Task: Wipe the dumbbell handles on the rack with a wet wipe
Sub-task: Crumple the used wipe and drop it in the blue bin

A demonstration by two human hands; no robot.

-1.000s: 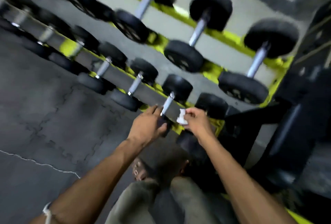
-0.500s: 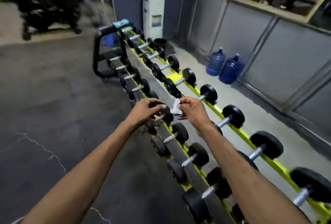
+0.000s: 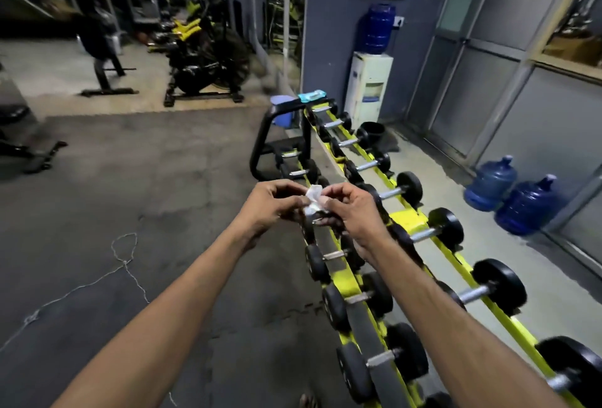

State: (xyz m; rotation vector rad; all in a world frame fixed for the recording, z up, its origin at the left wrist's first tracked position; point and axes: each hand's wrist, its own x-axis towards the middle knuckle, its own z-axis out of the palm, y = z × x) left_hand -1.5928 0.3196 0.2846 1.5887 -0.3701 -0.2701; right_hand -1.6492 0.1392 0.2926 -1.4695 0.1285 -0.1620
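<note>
An exercise bike (image 3: 202, 62) stands far left. Left hand (image 3: 270, 204) and right hand (image 3: 353, 212), fingers curled, pinch the crumpled wet wipe (image 3: 313, 199) between them above the yellow rack (image 3: 407, 218), hiding some dumbbells (image 3: 444, 228); blue water bottles (image 3: 490, 184) stand by the right wall

The small crumpled white wet wipe (image 3: 313, 200) is looking bright. The long metal rack (image 3: 407, 218) is showing yellow, holding black round-ended dumbbells (image 3: 446, 228) with shiny silver handles (image 3: 422, 235). Two big plastic water bottles (image 3: 490, 184) are glowing blue. The rough floor (image 3: 130, 179) is looking grey.
</note>
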